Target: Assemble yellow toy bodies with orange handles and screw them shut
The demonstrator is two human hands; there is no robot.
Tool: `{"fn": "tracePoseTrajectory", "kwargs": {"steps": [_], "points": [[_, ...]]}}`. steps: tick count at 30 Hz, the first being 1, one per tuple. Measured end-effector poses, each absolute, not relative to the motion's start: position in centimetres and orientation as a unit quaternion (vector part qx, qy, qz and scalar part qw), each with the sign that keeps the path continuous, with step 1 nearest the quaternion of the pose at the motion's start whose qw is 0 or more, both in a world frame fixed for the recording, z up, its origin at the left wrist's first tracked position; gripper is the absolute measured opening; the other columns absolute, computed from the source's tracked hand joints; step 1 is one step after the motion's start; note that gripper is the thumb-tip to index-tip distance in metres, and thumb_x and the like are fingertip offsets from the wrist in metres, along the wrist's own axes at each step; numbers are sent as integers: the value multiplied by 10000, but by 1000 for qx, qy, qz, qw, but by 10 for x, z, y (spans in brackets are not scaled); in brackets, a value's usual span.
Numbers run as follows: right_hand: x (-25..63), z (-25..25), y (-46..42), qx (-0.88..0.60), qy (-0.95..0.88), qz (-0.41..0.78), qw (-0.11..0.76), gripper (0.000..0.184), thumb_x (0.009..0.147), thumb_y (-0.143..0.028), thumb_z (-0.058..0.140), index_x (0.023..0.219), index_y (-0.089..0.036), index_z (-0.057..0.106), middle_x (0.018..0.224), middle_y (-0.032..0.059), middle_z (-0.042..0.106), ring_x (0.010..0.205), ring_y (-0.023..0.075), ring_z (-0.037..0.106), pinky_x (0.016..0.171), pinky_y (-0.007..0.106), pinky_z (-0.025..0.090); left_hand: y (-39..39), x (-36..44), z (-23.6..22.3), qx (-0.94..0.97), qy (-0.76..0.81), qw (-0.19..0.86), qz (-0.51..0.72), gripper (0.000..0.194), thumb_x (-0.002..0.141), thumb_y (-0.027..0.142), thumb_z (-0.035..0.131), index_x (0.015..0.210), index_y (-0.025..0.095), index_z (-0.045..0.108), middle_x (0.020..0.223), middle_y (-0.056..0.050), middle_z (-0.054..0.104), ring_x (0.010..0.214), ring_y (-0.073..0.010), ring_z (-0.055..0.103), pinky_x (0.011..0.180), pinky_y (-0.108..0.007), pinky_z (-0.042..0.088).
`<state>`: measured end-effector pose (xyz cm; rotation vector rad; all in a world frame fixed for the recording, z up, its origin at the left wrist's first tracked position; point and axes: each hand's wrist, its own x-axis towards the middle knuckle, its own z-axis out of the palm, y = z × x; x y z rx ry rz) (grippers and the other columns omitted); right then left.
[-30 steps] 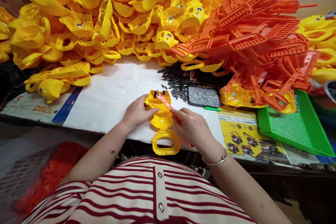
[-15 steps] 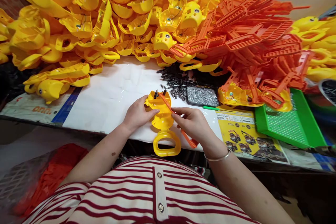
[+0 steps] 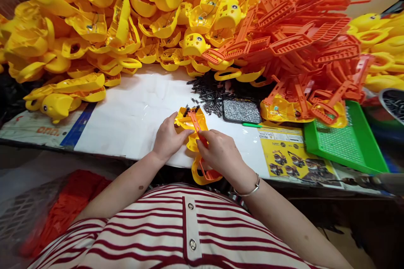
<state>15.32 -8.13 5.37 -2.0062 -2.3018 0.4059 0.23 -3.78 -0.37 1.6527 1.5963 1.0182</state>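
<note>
My left hand point(image 3: 168, 138) grips the left side of a yellow plastic toy shell point(image 3: 183, 123), hollow side up, whose ring handle point(image 3: 197, 175) points toward me over the table edge. In my right hand point(image 3: 219, 151) is an orange plastic lever point(image 3: 195, 118), held between thumb and fingers. The lever lies lengthwise over the shell, its far end beside small black pins point(image 3: 186, 110) at the shell's top. Its wider near end overlaps the ring handle. My right fingers hide the lever's middle.
Yellow shells point(image 3: 91, 25) are heaped along the back, orange levers point(image 3: 303, 38) at the back right. Loose black pins point(image 3: 210, 96) lie beyond my hands, near a black tray of small metal pieces point(image 3: 241, 111). A green tray point(image 3: 374, 151) stands at the right.
My right hand has moved left and swung the lever from slanting across the shell to lying along it. The lever's near end now overlaps the ring handle. My left hand still grips the shell.
</note>
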Motion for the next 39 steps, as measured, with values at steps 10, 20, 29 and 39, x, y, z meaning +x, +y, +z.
{"fn": "tracePoseTrajectory", "kwargs": {"steps": [10,20,29,39], "points": [[150,39,-99,-631,-772,59,48,270,945,-286,426,933,-154,660,848,110,724,723,197,655,546,296,260,-41,4,-8,594,628,311,395,682,635,331,837,1246,166,583,1116,-114,639,1039,-269,649,975,-435,505],[151,41,-107,-627,-768,117,64,233,921,-243,441,898,-141,649,838,114,730,730,208,669,587,287,334,-45,7,-1,576,627,336,403,462,669,301,788,1044,180,546,1051,-80,641,1014,-244,645,923,-417,515],[155,40,-116,-594,-801,67,26,294,961,-242,402,1070,-123,648,862,128,697,710,206,606,572,305,323,-47,8,-7,567,632,334,409,499,667,320,791,1065,181,525,1063,-83,633,994,-236,647,898,-411,516],[165,0,-116,-579,-768,80,261,309,912,-269,520,1165,-174,672,1355,215,529,1179,298,566,906,468,529,-49,10,-2,540,608,370,448,467,643,336,788,1011,196,536,981,-32,635,827,-165,631,789,-323,523]]}}
